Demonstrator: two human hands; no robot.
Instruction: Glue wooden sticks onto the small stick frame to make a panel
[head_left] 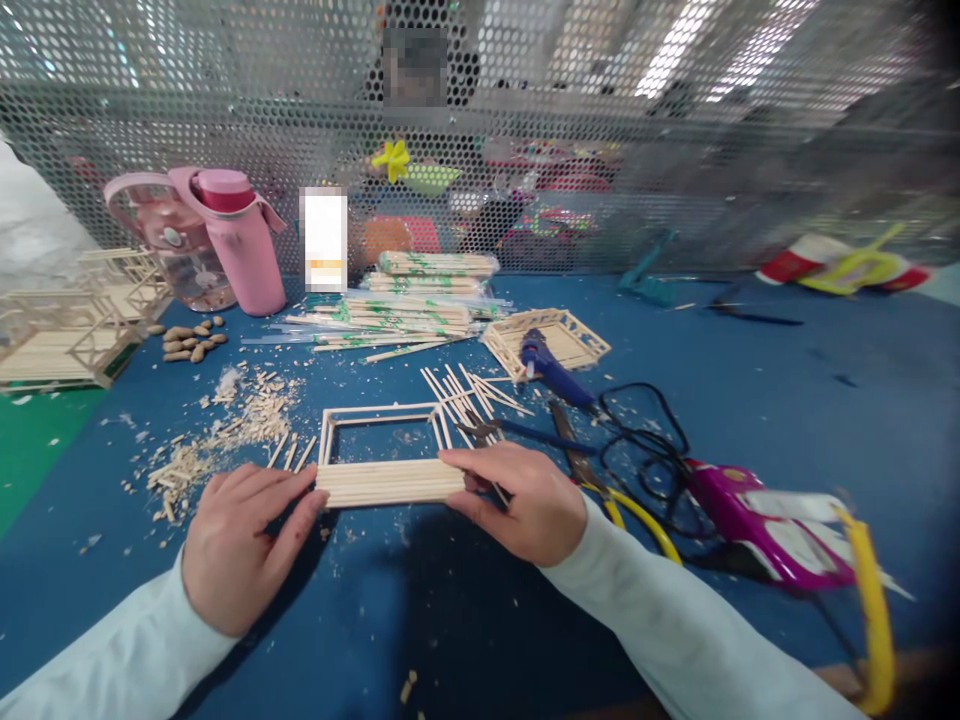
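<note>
Both of my hands grip a small frame of wooden sticks [390,484], one at each end. Its near side is a row of sticks laid edge to edge, and behind that stands an open rectangular outline. My left hand [244,535] pinches the left end between thumb and fingers. At the right end, my right hand [525,500] does the same, thumb below and fingers above. Several loose sticks [457,385] lie just behind the frame's right corner. Beside my right hand are pliers with a dark blue handle [544,436] and scissors with yellow handles [649,525].
A blue glue gun [551,370] leans on a stick tray [592,335], its black cord [645,460] curling right. A purple-and-white tool [772,525] lies beyond. Packaged sticks [427,310], a pink bottle [244,245], peanuts [187,342] and wood scraps [255,410] sit left and back, before a perforated metal panel [285,130].
</note>
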